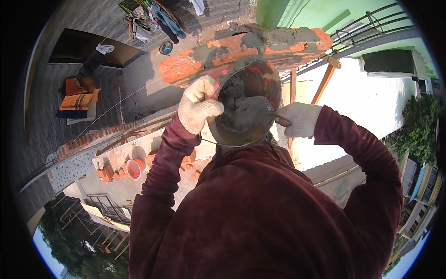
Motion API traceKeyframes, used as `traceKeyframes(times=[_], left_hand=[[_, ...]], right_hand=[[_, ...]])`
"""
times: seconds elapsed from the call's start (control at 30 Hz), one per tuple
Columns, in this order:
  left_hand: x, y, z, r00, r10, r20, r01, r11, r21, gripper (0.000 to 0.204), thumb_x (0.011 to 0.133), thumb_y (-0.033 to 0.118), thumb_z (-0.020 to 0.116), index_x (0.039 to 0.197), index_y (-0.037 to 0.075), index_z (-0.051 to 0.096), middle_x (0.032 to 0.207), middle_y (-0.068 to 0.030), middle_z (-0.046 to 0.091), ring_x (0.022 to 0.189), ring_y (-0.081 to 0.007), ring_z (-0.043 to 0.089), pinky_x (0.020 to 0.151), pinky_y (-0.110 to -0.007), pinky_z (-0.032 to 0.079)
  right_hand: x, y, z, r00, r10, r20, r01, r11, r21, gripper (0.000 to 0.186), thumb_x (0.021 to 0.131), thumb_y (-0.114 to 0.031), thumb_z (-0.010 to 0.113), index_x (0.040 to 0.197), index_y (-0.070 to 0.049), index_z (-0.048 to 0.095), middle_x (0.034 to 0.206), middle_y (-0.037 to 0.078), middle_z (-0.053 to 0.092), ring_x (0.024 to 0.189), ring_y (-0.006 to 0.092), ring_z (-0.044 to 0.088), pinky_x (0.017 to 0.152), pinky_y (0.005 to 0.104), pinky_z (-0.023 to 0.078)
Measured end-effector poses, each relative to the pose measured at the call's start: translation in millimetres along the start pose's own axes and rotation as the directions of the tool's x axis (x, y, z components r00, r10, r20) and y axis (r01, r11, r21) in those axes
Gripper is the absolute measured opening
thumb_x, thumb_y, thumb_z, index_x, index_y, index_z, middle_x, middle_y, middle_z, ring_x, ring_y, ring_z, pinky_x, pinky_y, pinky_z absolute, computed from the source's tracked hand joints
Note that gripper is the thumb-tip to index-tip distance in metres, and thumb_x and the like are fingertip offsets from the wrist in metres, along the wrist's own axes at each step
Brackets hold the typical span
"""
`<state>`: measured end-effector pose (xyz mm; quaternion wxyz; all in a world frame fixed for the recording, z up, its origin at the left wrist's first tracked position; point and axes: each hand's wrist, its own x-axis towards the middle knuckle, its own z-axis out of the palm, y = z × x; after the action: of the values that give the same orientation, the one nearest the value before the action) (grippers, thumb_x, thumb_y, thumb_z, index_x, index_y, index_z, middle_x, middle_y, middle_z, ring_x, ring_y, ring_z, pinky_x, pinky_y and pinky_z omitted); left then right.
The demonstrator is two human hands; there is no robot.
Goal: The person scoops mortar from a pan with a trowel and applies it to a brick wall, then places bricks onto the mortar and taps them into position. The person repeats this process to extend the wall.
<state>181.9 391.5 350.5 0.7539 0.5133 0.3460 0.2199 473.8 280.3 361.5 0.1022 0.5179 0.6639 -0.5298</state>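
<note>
The left hand (200, 106), gloved in pale knit, has its fingers curled tight over the left rim of the bucket (274, 75), thumb toward the mouth, with no gap left in the grip; the right hand (299, 119), likewise gloved, is closed into a fist around a brown handle (282, 122) at the bucket's right side; the tool's far end cannot be told from the grey mortar (244, 118). The bucket sits at the upper centre of the frame, mouth toward the camera, between the hands and close against the torso; its support from below is hidden. Probable faults: a mortar-slick rim could slip through the knit glove, tipping the load; a hard pull on the handle could swing the bucket about the single left-hand hold; mortar lifted too fast could drop over the rim. Beyond the bucket, the mortar-smeared brick wall (179, 65) crosses the upper centre, leaving little clearance ahead; the wooden post (324, 83) limits sweep at the upper right; freer room appears right of the right hand, before the white surface (357, 102); the torso blocks travel toward the lower centre.
</note>
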Motion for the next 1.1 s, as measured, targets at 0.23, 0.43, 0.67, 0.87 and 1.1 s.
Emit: traceKeyframes(times=[0.23, 0.43, 0.67, 0.87, 1.1], left_hand=[[0.8, -26.2, 18.5, 0.987, 0.131, -0.091, -0.137, 0.989, -0.062, 0.024, 0.074, -0.003, 0.068, 0.087, 0.010, 0.053, 0.080, 0.0063, 0.048, 0.068, -0.0047, 0.047, 0.062, -0.022, 0.038], [-9.6, -57.3, 2.2, 0.966, 0.124, -0.227, -0.146, 0.986, -0.084, 0.024, 0.074, 0.000, 0.065, 0.093, 0.010, 0.053, 0.080, 0.0043, 0.052, 0.069, -0.0064, 0.048, 0.063, -0.023, 0.039], [0.3, -73.0, 6.4, 0.941, 0.027, -0.338, -0.108, 0.969, -0.223, 0.022, 0.074, -0.003, 0.061, 0.090, 0.010, 0.053, 0.079, 0.0061, 0.048, 0.067, -0.0059, 0.044, 0.063, -0.022, 0.037], [18.2, -69.2, 13.8, 0.953, 0.066, -0.296, -0.127, 0.974, -0.189, 0.021, 0.074, -0.004, 0.059, 0.087, 0.010, 0.051, 0.079, 0.0056, 0.046, 0.067, -0.0056, 0.043, 0.063, -0.022, 0.035], [21.4, -78.9, 8.8, 0.939, 0.010, -0.345, -0.119, 0.948, -0.296, 0.027, 0.074, -0.007, 0.059, 0.095, 0.009, 0.057, 0.084, 0.0027, 0.056, 0.074, -0.0087, 0.055, 0.072, -0.024, 0.046]], right_hand=[[5.2, -4.8, 7.3, 0.997, -0.019, 0.073, -0.001, 0.966, 0.260, 0.019, 0.083, -0.015, 0.065, 0.084, -0.004, 0.049, 0.067, 0.006, 0.051, 0.051, 0.0180, 0.059, 0.044, 0.0313, 0.050], [-11.1, 16.3, 10.9, 0.990, 0.047, 0.131, -0.108, 0.849, 0.517, 0.019, 0.082, -0.016, 0.064, 0.094, -0.004, 0.056, 0.071, 0.003, 0.052, 0.054, 0.0130, 0.054, 0.045, 0.0306, 0.048], [-26.1, 11.7, 26.0, 0.980, 0.146, -0.138, -0.046, 0.831, 0.555, 0.020, 0.088, -0.017, 0.065, 0.092, -0.002, 0.053, 0.069, 0.004, 0.053, 0.053, 0.0139, 0.058, 0.046, 0.0299, 0.049], [-35.1, 19.6, 46.4, 0.976, 0.182, -0.122, -0.059, 0.755, 0.653, 0.021, 0.088, -0.017, 0.066, 0.099, -0.001, 0.057, 0.073, 0.006, 0.057, 0.057, 0.0157, 0.060, 0.049, 0.0307, 0.049], [-52.7, 2.7, 55.9, 0.927, 0.238, -0.290, 0.102, 0.585, 0.805, 0.019, 0.089, -0.011, 0.066, 0.099, 0.002, 0.056, 0.065, 0.002, 0.055, 0.050, 0.0122, 0.055, 0.046, 0.0284, 0.046]])
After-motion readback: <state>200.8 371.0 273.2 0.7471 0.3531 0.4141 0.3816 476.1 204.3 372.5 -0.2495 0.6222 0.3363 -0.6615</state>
